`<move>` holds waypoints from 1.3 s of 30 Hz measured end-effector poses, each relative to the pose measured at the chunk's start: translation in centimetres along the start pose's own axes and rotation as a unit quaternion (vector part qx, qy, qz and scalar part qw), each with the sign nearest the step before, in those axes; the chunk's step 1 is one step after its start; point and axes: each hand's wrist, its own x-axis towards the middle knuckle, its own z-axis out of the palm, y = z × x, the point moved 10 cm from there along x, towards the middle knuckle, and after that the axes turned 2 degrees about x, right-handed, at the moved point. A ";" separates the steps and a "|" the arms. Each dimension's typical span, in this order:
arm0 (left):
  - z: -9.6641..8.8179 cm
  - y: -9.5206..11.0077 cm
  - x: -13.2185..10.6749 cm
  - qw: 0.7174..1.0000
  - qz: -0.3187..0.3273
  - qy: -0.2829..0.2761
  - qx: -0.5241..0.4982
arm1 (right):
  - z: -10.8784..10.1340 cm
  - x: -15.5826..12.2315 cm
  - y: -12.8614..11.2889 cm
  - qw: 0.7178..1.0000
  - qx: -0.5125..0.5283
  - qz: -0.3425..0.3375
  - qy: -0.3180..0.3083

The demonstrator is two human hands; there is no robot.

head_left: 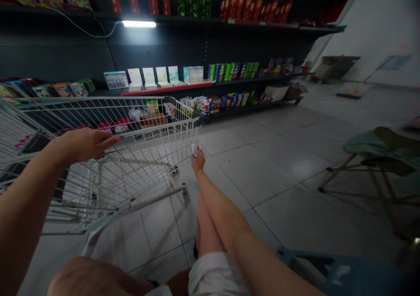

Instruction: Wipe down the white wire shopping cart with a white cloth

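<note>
**Crossed legs (213, 217) and left hand (85, 145) at wire shopping cart (157, 129)**

White shorts (213, 276) cover the upper legs. One foot (197, 161) is raised against the front corner of the cart, with a white scrap (194, 149) at the toes. Fingers (105, 142) of the left hand lie extended and close together at the cart's upper rail, without a visible grip. For the right hand, finger state cannot be told. Beyond the cart stands black shelving (210, 33) bearing greeting cards (154, 75) and bottles (236, 7). To the cart's right stands a folding chair (370, 164).

This is a shop: long shelves (166, 88) of bottles (238, 7) and packaged goods (203, 105) line a tiled floor (262, 173), with a wire shopping cart (131, 156) in the aisle.
</note>
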 end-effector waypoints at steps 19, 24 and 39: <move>-0.5 1.0 0.0 1.000 0.006 0.009 0.005 | 7.2 -10.3 -4.2 0.989 0.107 0.101 0.026; -0.9 1.5 -0.5 1.000 0.001 0.009 -0.018 | 11.7 -17.0 -8.7 0.981 0.083 0.174 -0.029; -0.2 -0.4 -2.4 0.998 0.028 0.039 -0.034 | 4.1 -20.4 -23.5 0.962 0.227 -0.126 -0.080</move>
